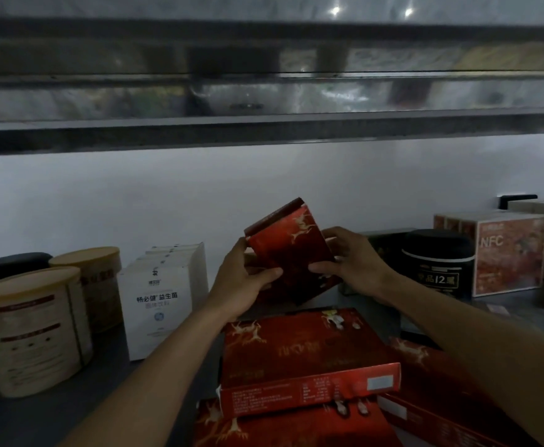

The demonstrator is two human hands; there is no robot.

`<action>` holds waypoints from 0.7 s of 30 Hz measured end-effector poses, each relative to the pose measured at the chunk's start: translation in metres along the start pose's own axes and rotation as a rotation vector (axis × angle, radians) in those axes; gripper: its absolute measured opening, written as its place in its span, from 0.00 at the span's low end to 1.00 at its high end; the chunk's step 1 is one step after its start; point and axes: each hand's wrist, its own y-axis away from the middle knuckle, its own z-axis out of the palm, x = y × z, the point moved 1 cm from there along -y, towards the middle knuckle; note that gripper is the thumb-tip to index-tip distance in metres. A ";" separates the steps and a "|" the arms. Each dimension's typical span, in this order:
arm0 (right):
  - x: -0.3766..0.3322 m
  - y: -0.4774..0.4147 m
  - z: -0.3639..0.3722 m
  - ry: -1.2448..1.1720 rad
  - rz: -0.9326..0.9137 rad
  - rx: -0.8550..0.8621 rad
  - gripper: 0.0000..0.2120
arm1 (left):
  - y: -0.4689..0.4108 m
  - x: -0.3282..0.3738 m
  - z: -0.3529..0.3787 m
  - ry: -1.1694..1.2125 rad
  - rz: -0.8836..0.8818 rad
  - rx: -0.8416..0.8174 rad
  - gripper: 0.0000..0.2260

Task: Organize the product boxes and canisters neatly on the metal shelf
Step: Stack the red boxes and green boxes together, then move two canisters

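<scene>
Far left of the hands, two cream canisters (pixel 35 330) stand on the metal shelf (pixel 109 398), with upright white boxes (pixel 157 304) between them and the left hand (pixel 241 279). That hand grips the left edge of a tilted red box (pixel 291 250), lifted above the shelf; the right hand (pixel 354 262) pinches its right edge. Below the hands lie flat red boxes (pixel 303 353), stacked. Right of the hands stand a black canister (pixel 438 262) and an NFC box (pixel 509 256).
</scene>
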 end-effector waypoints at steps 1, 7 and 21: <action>0.000 0.001 -0.002 0.002 -0.015 0.011 0.21 | 0.001 0.000 -0.003 0.001 0.006 0.053 0.21; 0.005 0.005 -0.003 0.150 -0.112 0.045 0.22 | 0.010 -0.002 -0.014 -0.340 0.166 0.114 0.22; 0.017 0.008 -0.003 0.244 0.050 0.063 0.46 | 0.013 -0.005 -0.018 -0.378 0.060 -0.002 0.12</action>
